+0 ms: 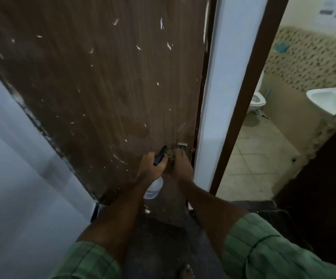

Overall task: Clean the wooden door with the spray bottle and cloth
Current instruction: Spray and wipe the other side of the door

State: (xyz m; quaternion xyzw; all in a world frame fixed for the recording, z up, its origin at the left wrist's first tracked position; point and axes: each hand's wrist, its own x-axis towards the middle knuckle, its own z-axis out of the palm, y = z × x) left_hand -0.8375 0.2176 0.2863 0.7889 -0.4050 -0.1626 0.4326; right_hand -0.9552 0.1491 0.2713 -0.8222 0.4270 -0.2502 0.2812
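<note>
A dark brown wood-grain door (102, 87) flecked with white scratch marks fills the upper left of the view. Its silver metal handle plate (182, 147) is taken as landmark. Right of the plate a pale blue-white wall strip (219, 87) and a dark brown door frame (249, 93) are seen, and beyond them a tiled bathroom with one white toilet (258, 100) and one white wash basin (328, 98). Left of the door a pale grey wall (22, 188) is seen.

Counted: one door, one spray bottle, one cloth, two hands, two green striped sleeves (263, 248).

Just left of and below the plate, a translucent white plastic spray bottle with a black trigger head (154, 187) is gripped round its neck by the left hand (150, 168); the body hangs below the fist, the nozzle points up toward the plate. A small mottled dark cloth (170, 155) is pressed against the door directly under the plate by the right hand (181, 166), fingers curled on it. The cloth sits between both hands, partly hidden by them.
</note>
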